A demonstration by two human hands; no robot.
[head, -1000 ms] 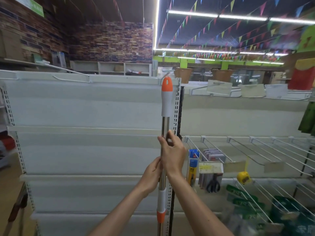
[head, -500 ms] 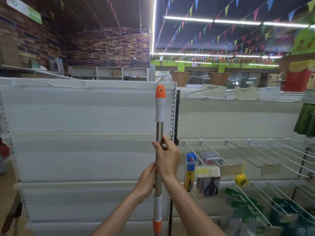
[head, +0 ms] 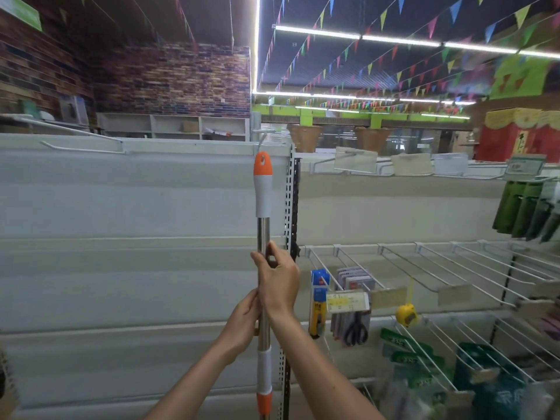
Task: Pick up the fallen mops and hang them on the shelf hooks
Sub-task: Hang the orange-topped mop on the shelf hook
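Observation:
I hold a mop handle [head: 263,195] upright in front of a white shelf panel [head: 121,207]. Its metal pole has a white grip and an orange cap with a hanging hole at the top. My right hand [head: 278,283] grips the pole higher up, and my left hand [head: 242,324] grips it just below. A white shelf hook [head: 263,137] sticks out at the top edge of the panel, right above the orange cap. The mop head is out of view below.
A long wire hook [head: 81,147] sits on the panel's top left. To the right, wire peg hooks [head: 424,268] carry a yellow utility knife [head: 318,301], scissors [head: 356,327], a yellow tape measure [head: 406,313] and green packets [head: 409,353]. A perforated upright [head: 291,207] stands beside the pole.
The mop's orange cap has dropped in the frame as the view tilted up; it now sits just under the top hook. Both hands keep the same grip on the pole.

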